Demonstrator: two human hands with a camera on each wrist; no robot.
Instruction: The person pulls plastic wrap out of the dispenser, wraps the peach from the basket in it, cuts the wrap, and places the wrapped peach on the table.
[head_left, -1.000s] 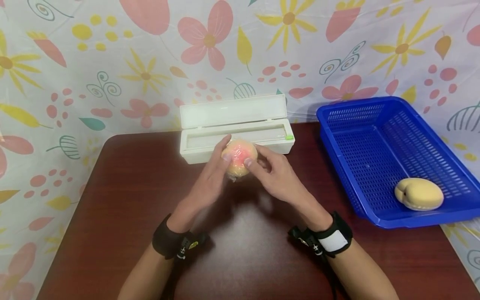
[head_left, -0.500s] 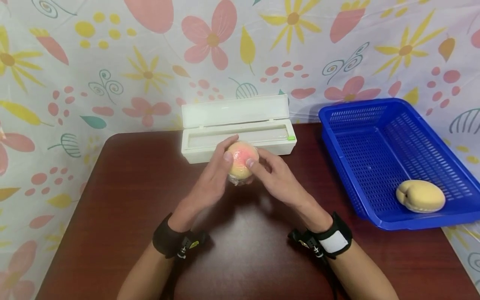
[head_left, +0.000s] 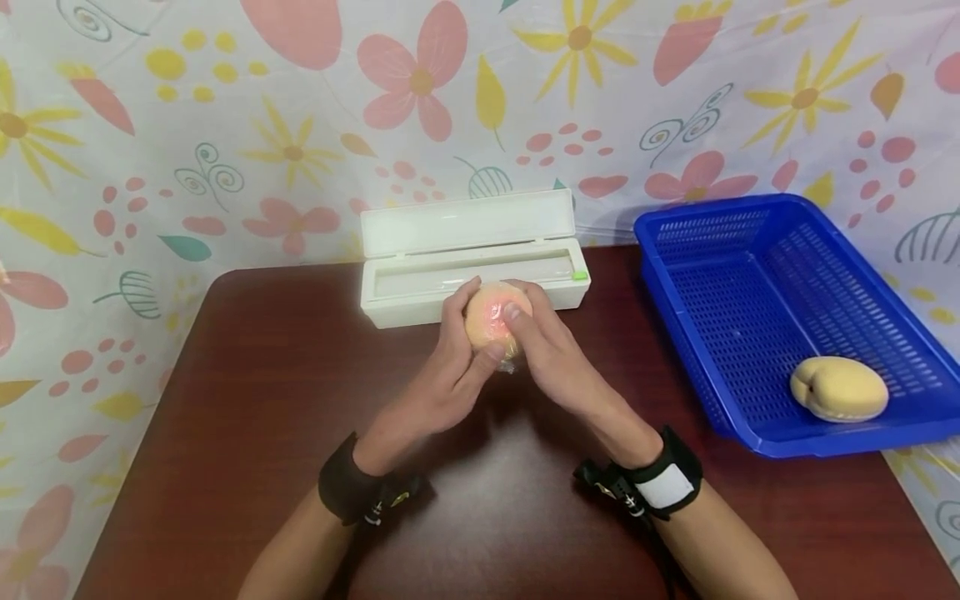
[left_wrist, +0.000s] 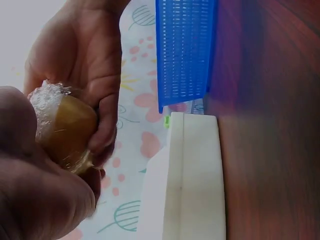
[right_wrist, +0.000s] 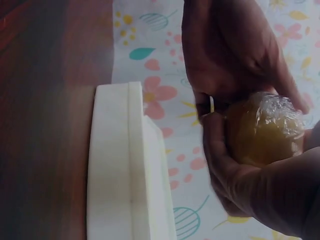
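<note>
Between both hands, above the table, is a peach (head_left: 486, 321) with a pink blush, wrapped in clear cling film. My left hand (head_left: 448, 379) curls round its left side, the thumb low on the front. From the right, my right hand (head_left: 561, 354) grips it, thumb pressed on the pink part. In the left wrist view, crumpled film bunches on the peach (left_wrist: 75, 125), and the right hand's fingers wrap its far side. Shiny gathered film also shows on the peach (right_wrist: 252, 132) in the right wrist view. Its underside is hidden in the head view.
Behind the hands stands a white cling film box (head_left: 408, 312), lid raised, with a green slider at its right end. A blue basket (head_left: 847, 445) at the right holds a yellow fruit-shaped piece (head_left: 843, 389). A flowered cloth (head_left: 300, 108) hangs behind the dark table (head_left: 247, 375).
The peach has shifted slightly right and turned in my hands. My left hand has moved right, its thumb sliding to the lower front. My right thumb stays on the pink part.
</note>
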